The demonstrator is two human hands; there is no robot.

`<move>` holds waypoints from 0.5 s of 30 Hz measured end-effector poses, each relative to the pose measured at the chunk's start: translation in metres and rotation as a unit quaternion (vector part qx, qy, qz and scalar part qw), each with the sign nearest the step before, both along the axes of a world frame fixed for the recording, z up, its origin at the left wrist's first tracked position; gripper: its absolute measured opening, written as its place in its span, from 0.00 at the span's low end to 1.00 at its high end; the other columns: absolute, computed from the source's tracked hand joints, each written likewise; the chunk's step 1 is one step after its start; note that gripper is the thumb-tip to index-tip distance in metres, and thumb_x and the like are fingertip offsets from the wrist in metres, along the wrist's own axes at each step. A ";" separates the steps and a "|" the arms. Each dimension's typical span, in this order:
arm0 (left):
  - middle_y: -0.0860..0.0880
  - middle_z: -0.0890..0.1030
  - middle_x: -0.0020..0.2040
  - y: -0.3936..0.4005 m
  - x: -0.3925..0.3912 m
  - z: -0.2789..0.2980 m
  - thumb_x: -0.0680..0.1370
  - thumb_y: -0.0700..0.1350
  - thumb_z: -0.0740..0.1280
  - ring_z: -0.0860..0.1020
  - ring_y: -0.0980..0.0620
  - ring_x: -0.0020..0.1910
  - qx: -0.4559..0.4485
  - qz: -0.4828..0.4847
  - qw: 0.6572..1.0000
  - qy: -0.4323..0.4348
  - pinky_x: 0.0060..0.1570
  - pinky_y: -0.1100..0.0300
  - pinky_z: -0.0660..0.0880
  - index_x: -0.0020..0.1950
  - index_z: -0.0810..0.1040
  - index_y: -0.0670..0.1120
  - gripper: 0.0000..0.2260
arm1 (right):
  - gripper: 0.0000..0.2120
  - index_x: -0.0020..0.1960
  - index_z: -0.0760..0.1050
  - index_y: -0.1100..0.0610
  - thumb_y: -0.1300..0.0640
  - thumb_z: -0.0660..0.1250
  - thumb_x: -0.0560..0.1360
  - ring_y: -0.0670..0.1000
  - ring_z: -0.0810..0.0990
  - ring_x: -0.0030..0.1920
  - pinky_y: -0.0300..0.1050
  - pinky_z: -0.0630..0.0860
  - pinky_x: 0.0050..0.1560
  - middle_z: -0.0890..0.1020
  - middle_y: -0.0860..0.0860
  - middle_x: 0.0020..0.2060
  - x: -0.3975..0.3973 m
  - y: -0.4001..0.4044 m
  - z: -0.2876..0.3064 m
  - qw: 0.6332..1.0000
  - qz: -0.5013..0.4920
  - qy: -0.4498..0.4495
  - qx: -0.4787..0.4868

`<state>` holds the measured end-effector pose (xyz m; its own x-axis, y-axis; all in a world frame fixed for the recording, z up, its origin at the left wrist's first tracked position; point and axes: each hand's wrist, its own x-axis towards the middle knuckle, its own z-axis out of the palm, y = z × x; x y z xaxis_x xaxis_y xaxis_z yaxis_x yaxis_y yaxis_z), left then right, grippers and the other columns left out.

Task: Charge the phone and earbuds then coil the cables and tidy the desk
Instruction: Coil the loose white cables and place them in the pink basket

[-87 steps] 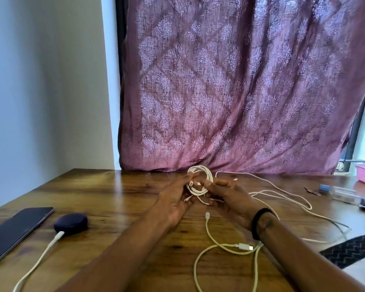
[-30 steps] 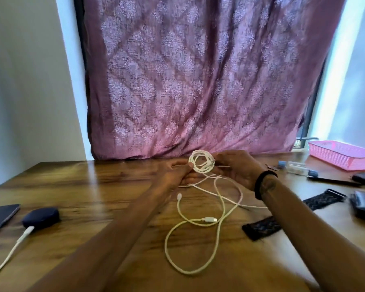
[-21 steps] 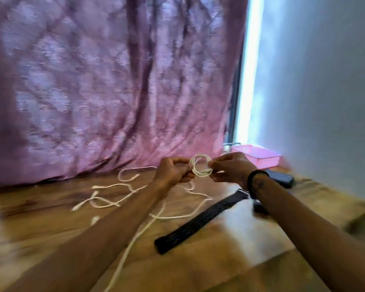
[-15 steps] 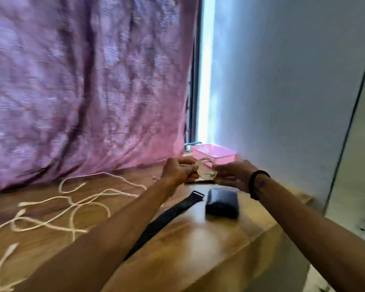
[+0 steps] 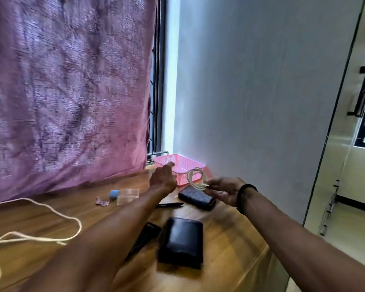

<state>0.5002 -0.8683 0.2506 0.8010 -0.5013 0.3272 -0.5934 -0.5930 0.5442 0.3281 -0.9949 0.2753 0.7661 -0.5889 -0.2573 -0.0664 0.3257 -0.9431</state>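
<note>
My right hand [image 5: 223, 191] pinches a small coiled white cable [image 5: 196, 179] and holds it in the air just in front of a pink basket [image 5: 182, 165]. My left hand [image 5: 163, 179] is off the coil, its fingers stretched toward the basket's near rim. Whether it touches the rim I cannot tell. A second white cable [image 5: 40, 224] lies loose and uncoiled on the wooden desk [image 5: 230, 239] at the left. Phone and earbuds case are out of view.
On the desk's right end lie a black wallet [image 5: 181, 241], a patterned dark pouch [image 5: 198, 198], a black pen [image 5: 170, 205], a dark strap [image 5: 143, 237], and a clear bottle with a blue cap [image 5: 124, 194]. The desk's right edge drops off near the wall. A purple curtain hangs behind.
My view swung right, from the desk's middle to its right end. Both hands carried the coil toward the pink basket; the left hand has let go and the right alone holds it.
</note>
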 end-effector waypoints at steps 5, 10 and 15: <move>0.41 0.79 0.66 -0.027 0.025 0.001 0.80 0.50 0.66 0.78 0.39 0.64 0.096 -0.027 0.995 -0.006 0.63 0.50 0.76 0.71 0.73 0.54 0.19 | 0.04 0.46 0.79 0.70 0.72 0.66 0.79 0.57 0.83 0.40 0.42 0.84 0.30 0.83 0.63 0.41 0.004 -0.020 0.003 1.000 -0.019 0.002 -0.010; 0.41 0.85 0.55 -0.022 0.024 0.003 0.77 0.40 0.71 0.83 0.42 0.55 0.081 -0.067 0.994 -0.033 0.54 0.52 0.79 0.55 0.84 0.48 0.08 | 0.02 0.47 0.79 0.71 0.72 0.69 0.77 0.57 0.83 0.41 0.43 0.85 0.34 0.83 0.64 0.43 0.008 -0.025 0.012 1.000 -0.016 -0.005 -0.010; 0.46 0.87 0.51 0.037 0.005 0.024 0.78 0.39 0.71 0.85 0.47 0.51 0.045 -0.064 0.991 -0.108 0.52 0.56 0.80 0.52 0.84 0.49 0.06 | 0.05 0.52 0.79 0.74 0.73 0.68 0.77 0.58 0.86 0.38 0.46 0.85 0.32 0.84 0.67 0.46 0.016 0.004 0.037 0.999 0.007 -0.044 0.030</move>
<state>0.5054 -0.8308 0.2744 0.6452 -0.6289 0.4339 -0.7638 -0.5463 0.3438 0.3436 -0.9912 0.3122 0.7954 -0.5633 -0.2239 0.0099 0.3815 -0.9243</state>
